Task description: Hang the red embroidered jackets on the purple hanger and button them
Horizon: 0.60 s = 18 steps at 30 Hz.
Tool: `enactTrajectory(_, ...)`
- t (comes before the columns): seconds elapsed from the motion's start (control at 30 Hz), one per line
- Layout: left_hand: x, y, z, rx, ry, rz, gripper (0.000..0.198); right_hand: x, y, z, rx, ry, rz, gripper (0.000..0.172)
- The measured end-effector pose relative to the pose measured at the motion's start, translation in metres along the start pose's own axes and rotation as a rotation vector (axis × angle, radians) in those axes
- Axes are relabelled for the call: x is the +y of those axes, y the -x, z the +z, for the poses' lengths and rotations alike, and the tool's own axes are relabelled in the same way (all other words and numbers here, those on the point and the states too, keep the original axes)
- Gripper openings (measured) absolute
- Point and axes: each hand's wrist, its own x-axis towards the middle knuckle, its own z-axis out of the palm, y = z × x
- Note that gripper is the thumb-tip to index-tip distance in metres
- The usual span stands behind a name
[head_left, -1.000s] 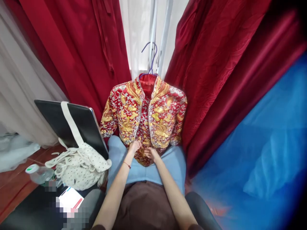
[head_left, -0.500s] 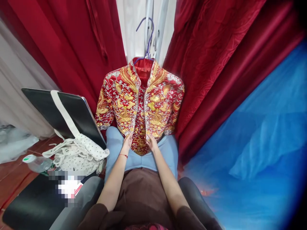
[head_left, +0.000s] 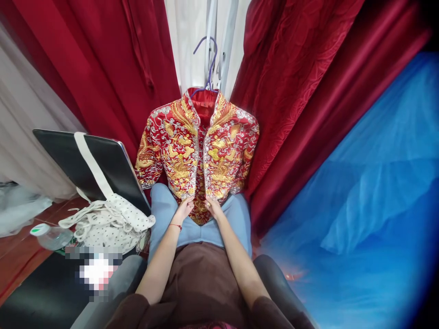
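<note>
A red jacket (head_left: 180,151) with gold and silver embroidery stands upright over my knees, its front parted down the middle. From its collar rises a purple hanger (head_left: 214,59), hook at the top. My left hand (head_left: 185,208) pinches the lower front corner of the left panel. On the other panel's lower corner, my right hand (head_left: 214,208) is closed in the same way. Between the panels shows the embroidered inside back of the jacket. Its hem rests on my light blue trousers (head_left: 236,219).
At my left a black chair (head_left: 99,160) holds a white dotted cloth bag (head_left: 113,224). A clear plastic bottle (head_left: 53,236) is beside it. Dark red curtains (head_left: 302,91) hang behind the jacket, and blue tulle fabric (head_left: 370,205) spreads on the right.
The jacket and hanger sit slightly lower in view. Both hands have drawn a little closer together, narrowing the gap between the front panels.
</note>
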Motion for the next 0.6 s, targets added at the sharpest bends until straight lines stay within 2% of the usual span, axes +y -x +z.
enactTrajectory(0.17, -0.002, 0.0, 0.0, -0.042, 0.047, -0.035, 0.036, -0.001, 0.003, 0.005, -0.072, 0.01, -0.015, 0.043)
enactTrajectory(0.33, -0.018, 0.0, 0.002, -0.05, 0.066, -0.109, 0.026, 0.013, 0.01, 0.022, -0.124, 0.024, -0.029, 0.045)
enactTrajectory(0.43, -0.027, 0.0, 0.003, -0.029, 0.07, -0.14, 0.025, 0.021, 0.013, 0.025, -0.109, 0.033, -0.028, 0.038)
enactTrajectory(0.6, -0.028, 0.002, 0.004, -0.022, 0.073, -0.145, 0.021, 0.02, 0.012, 0.017, -0.04, 0.05, -0.002, 0.035)
